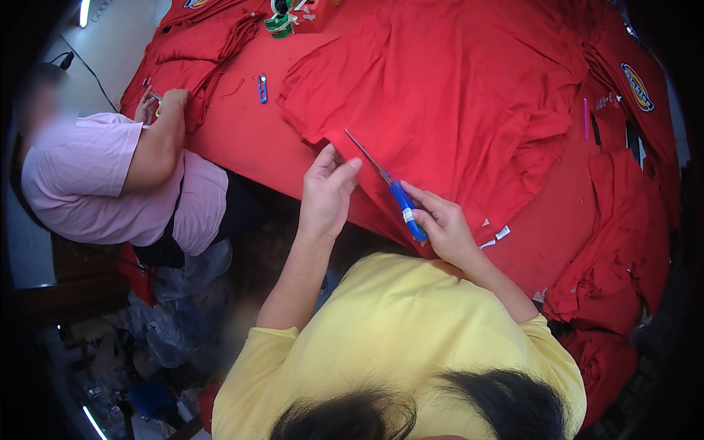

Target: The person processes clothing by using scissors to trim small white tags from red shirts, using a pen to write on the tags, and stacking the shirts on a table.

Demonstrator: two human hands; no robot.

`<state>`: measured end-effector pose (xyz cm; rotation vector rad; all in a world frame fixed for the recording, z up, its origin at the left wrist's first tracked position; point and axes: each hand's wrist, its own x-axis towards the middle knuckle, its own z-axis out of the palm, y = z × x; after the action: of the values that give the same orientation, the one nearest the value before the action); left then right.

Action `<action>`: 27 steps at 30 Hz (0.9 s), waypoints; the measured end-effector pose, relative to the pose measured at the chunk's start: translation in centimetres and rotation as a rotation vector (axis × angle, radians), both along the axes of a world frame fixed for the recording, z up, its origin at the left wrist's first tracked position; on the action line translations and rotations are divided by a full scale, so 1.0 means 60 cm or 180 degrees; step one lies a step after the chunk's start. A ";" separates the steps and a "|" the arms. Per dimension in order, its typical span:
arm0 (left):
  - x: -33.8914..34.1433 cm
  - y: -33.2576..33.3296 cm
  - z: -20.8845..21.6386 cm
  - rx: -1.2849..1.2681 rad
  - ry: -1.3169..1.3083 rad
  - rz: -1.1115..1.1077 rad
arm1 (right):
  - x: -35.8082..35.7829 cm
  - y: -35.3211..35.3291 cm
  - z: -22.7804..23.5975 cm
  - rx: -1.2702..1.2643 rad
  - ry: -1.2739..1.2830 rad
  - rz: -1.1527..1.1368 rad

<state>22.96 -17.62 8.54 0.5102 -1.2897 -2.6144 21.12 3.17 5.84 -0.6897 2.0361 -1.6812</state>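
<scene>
A pair of scissors [402, 204] with blue handles is held in my right hand [446, 224]. Its thin blades look closed and point up and left across the red cloth. My left hand [330, 187] is at the near left edge of a large red garment [447, 95], fingers curled and thumb against the hem. The garment lies spread and wrinkled over the table in front of me, its near edge hanging toward my body. My left fingertips are partly hidden behind the hem.
Small white scraps [502, 232] lie by my right wrist. Blue thread snips [262, 88] rest on the red tabletop [242, 132]. Red garment piles [609, 235] line the right side; more [202, 44] lie far left. At left, a person in pink [110, 176] handles red cloth.
</scene>
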 end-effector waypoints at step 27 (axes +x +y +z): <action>-0.002 -0.017 0.019 -0.0657 0.0049 -0.0291 | -0.017 -0.013 0.017 0.0038 0.0691 0.0161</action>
<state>22.86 -18.66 9.66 0.4048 -1.5905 -2.5102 20.08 2.36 6.83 -0.9480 2.1519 -1.6253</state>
